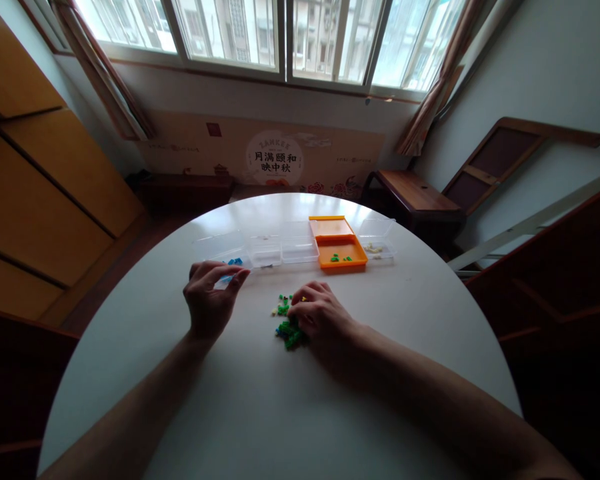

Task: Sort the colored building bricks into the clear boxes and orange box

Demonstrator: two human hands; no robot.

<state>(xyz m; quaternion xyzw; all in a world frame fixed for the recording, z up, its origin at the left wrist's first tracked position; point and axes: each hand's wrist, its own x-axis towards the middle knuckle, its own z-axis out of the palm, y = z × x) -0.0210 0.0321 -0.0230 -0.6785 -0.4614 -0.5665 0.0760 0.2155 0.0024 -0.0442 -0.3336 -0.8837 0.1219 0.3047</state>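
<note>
My left hand is raised by the leftmost clear box, thumb and forefinger pinched together; what is between them, if anything, is too small to make out. Behind its fingers, blue toy bricks show in that clear plastic box. My right hand reaches down to a loose pile of small green bricks, fingers curled and bunched, hiding part of the pile and whatever they hold. More green bricks, with a few cream and dark ones, lie just left of its fingertips.
An orange box with its lid open holds several green bricks. Left of it stand open clear boxes; to its right, another clear box contains cream pieces. Everything rests on a round white table. A wooden stool stands beyond.
</note>
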